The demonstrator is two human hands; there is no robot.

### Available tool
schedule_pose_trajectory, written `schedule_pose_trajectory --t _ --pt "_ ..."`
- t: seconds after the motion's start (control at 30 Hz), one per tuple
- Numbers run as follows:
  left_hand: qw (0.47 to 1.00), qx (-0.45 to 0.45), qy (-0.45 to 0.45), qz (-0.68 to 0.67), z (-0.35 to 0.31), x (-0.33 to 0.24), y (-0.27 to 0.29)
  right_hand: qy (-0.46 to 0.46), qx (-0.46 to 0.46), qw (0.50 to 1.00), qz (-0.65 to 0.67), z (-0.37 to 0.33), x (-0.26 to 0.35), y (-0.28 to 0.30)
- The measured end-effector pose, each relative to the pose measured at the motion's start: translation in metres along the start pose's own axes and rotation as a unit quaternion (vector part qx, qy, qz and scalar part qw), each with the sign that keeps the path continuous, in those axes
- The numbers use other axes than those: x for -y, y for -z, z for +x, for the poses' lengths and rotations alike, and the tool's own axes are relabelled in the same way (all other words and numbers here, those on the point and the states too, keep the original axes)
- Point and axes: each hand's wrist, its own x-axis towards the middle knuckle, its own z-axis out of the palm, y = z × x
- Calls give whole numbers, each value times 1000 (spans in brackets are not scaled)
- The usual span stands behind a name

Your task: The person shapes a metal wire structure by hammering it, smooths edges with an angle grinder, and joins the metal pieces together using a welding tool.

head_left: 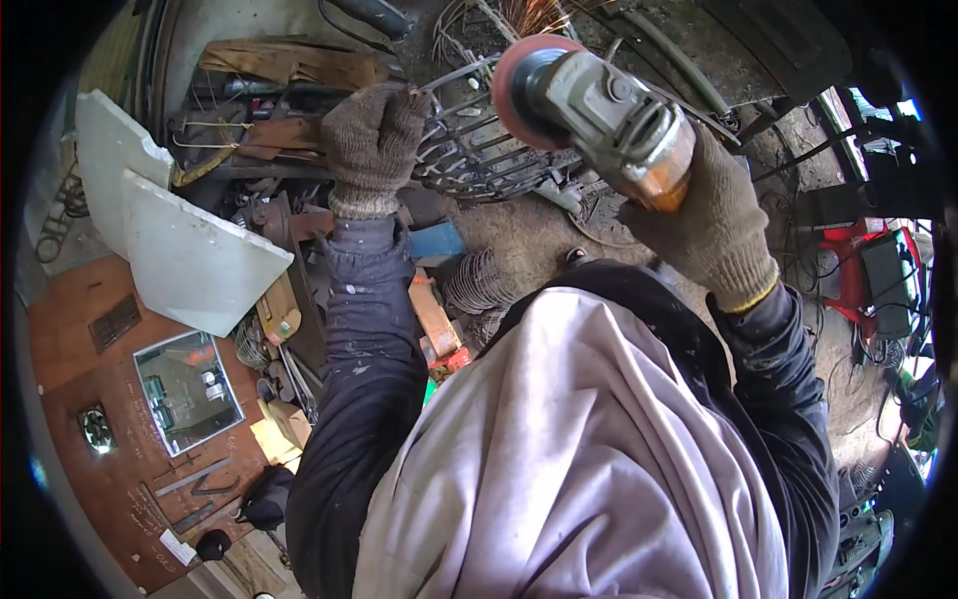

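Note:
My right hand, in a brown knitted glove, is wrapped round the rear of an angle grinder with a grey head and an orange body. Its reddish round disc is at the upper middle, and orange sparks fly beyond it. To the left, my gloved left hand is closed, its fingers curled round the end of a thin metal strip. That strip runs from the fingertips to the disc's edge; whether they touch is hidden. Below it lies a rack of dark metal bars.
Wooden boards and pale broken panels stand at the left, above a brown board with a small mirror. Coiled wire lies near my knees. A red and green machine with cables is at the right.

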Motion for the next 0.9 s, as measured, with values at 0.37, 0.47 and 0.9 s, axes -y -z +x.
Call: schedule_pose_trajectory --t 0.37,0.47,0.9 --pt "1000 -13 -11 -8 1 -1 -5 26 -17 1000 -2 3 0 0" --pt "999 -31 -21 2 -4 -3 -2 -3 5 1000 -6 -4 2 6" --pt "995 34 -93 -34 0 -19 5 -42 28 995 87 -9 -6 31"
